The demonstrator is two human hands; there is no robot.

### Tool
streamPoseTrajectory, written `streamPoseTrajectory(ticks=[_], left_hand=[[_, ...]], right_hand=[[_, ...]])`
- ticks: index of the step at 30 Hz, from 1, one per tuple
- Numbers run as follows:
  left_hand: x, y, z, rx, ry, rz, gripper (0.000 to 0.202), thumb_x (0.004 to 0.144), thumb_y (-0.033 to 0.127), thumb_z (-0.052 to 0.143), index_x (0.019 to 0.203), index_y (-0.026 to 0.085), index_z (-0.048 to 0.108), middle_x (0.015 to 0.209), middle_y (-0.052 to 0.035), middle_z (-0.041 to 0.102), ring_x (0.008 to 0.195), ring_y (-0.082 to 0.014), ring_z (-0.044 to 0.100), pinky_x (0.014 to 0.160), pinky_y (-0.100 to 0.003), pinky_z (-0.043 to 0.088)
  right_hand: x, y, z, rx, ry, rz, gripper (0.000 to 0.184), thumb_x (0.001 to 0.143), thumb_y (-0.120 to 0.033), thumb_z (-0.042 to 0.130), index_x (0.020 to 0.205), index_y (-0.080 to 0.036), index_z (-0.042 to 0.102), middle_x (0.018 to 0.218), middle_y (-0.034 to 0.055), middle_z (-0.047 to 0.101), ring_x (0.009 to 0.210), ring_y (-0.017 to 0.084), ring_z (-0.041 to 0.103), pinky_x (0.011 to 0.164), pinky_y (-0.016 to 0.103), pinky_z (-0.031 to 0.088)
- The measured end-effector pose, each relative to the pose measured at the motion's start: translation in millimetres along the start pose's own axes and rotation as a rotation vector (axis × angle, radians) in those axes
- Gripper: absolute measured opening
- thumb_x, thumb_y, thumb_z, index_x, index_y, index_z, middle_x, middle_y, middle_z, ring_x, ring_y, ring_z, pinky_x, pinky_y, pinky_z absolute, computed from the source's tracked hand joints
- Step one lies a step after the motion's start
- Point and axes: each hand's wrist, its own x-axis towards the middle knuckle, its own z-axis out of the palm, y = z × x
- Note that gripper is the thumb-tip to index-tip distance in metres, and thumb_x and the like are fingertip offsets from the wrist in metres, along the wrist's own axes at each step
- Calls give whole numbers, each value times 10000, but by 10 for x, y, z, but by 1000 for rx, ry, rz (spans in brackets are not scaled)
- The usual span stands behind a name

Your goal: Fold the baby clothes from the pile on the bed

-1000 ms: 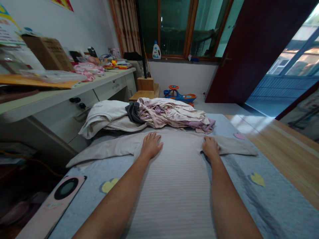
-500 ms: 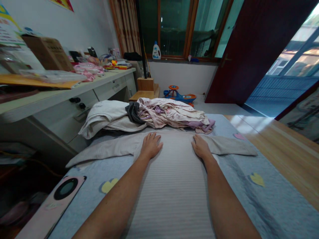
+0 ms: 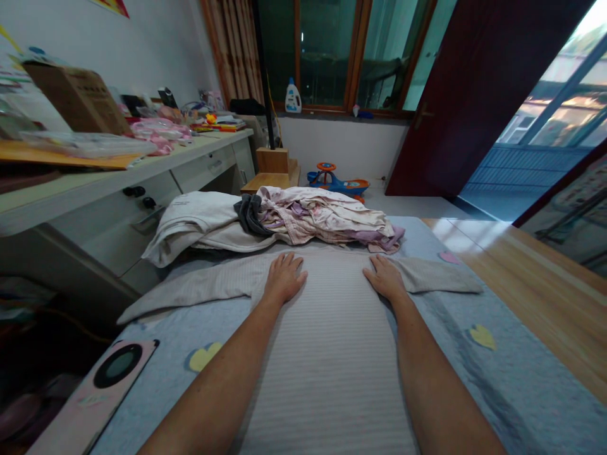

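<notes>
Room: brown-framed window (image 3: pixel 327 63) ahead, dark red door (image 3: pixel 455 95) to the right, cluttered white surface (image 3: pixel 199 150) with drawers along the left wall.
Blue cover (image 3: pixel 531 392): yellow and pink hearts; lies beneath the garments.
Striped shirt (image 3: pixel 332 360): laid out flat on the blue cover, between the forearms, sleeves extending to both sides at its far end.
Left hand (image 3: pixel 286 278): palm down on the shirt near the left sleeve; grip unclenched, fingers spread.
Right hand (image 3: pixel 385 277): palm down near the opposite sleeve; grip likewise unclenched.
Clothes pile (image 3: pixel 327 215): crumpled, just beyond the shirt; pale garment (image 3: pixel 199 218) at its left end.
Floor beyond: blue-and-orange ride-on toy (image 3: pixel 339 184).
</notes>
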Motion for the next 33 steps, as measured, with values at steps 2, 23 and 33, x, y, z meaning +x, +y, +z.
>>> streamPoseTrajectory(ticks=[2, 23, 33], left_hand=[[-2, 5, -8, 1, -1, -1, 481, 955, 436, 493, 1390, 237, 545, 1524, -105, 461, 1411, -321, 365, 1164, -477, 279], [7, 2, 15, -1, 27, -8, 463, 945, 425, 507, 1366, 243, 568, 1508, -100, 479, 1389, -311, 391, 1151, -474, 303], [-3, -2, -1, 19, 28, 6, 461, 955, 427, 504, 1371, 237, 563, 1499, -92, 489, 1384, -302, 399, 1154, -450, 308]], right_hand=[[-10, 1, -2, -2, 27, 46, 511, 971, -431, 493, 1393, -144, 513, 1504, 174, 456, 1401, 294, 379, 1132, 427, 311], [119, -765, 80, 102, 23, -39, 586, 971, -292, 394, 1493, -26, 362, 1577, 215, 358, 1467, 264, 312, 1173, 381, 273], [66, -680, 119, 42, -11, -29, 592, 1000, -452, 396, 1453, -74, 444, 1564, 228, 370, 1458, 323, 313, 1165, 449, 267]])
